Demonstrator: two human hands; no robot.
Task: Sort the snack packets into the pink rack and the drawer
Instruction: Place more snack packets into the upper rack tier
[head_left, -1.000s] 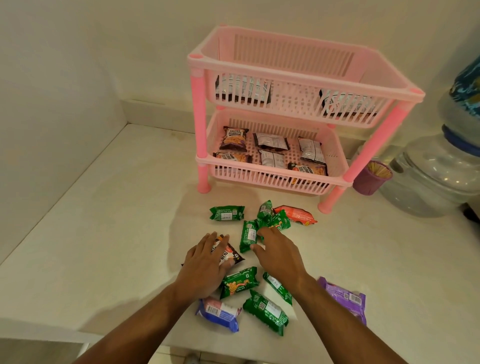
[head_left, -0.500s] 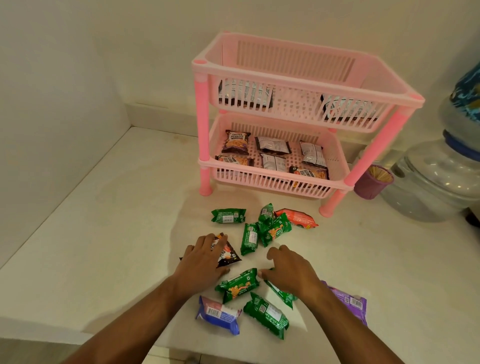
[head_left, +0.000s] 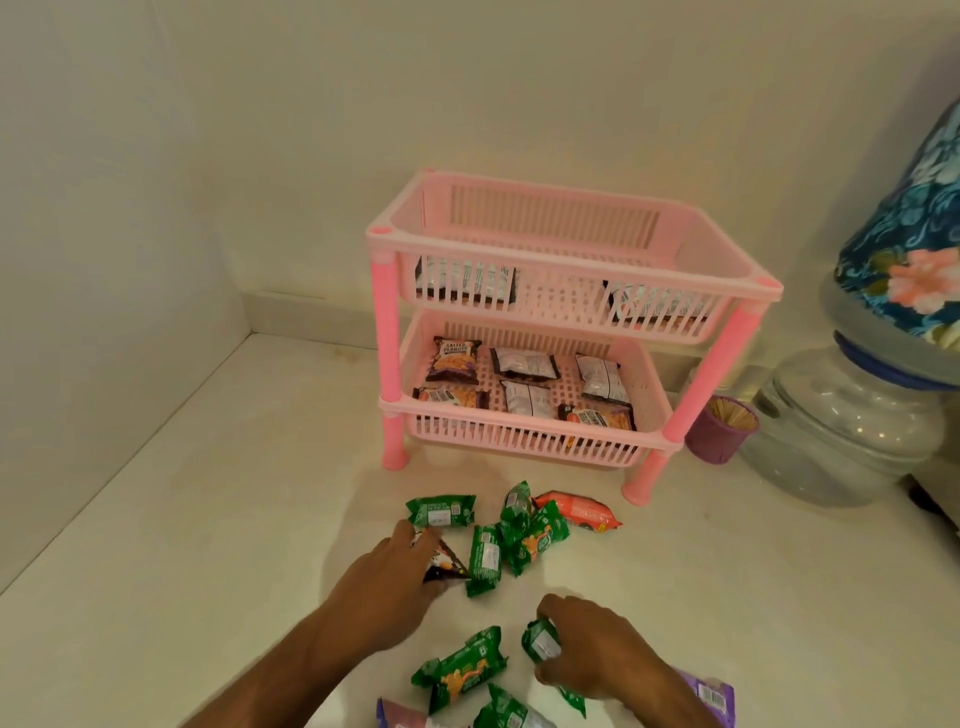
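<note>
while both hands work the pile: packets lie on the counter (head_left: 182, 519) at 6 o'clock of the rack (head_left: 571, 260)
left hand (head_left: 387, 582): fingers curled onto a dark packet (head_left: 447, 564), gripping it
right hand (head_left: 589, 652): pinching a green packet (head_left: 540, 642)
loose packets: green ones (head_left: 440, 512) at 12 o'clock of the left hand, an orange one (head_left: 579, 512) at 2 o'clock
rack: peanut packets (head_left: 453, 359) on the lower tier
purple cup (head_left: 719, 435): at 3 o'clock of the rack
</note>
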